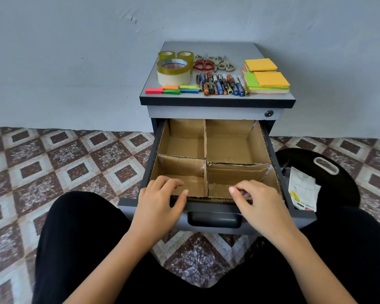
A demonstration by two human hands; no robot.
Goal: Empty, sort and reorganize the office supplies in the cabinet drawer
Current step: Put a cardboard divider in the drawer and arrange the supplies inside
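The grey cabinet's drawer (184, 226) is pulled out toward me. Inside it sits a cardboard organizer (206, 145) with several compartments, all bare. My left hand (160, 198) grips the organizer's front wall on the left, fingers inside and thumb outside. My right hand (258, 201) grips the same wall on the right, fingers curled over its edge. On the cabinet top (206, 47) lie tape rolls (173, 71), scissors (206, 63), batteries (222, 84), sticky note pads (267, 79) and coloured page flags (171, 89).
A black round bin (338, 183) with a stapler package (303, 190) in it stands on the floor right of the drawer. The drawer's black handle (214, 219) faces me. My legs in black flank the drawer on patterned floor tiles (75, 163). A wall stands behind the cabinet.
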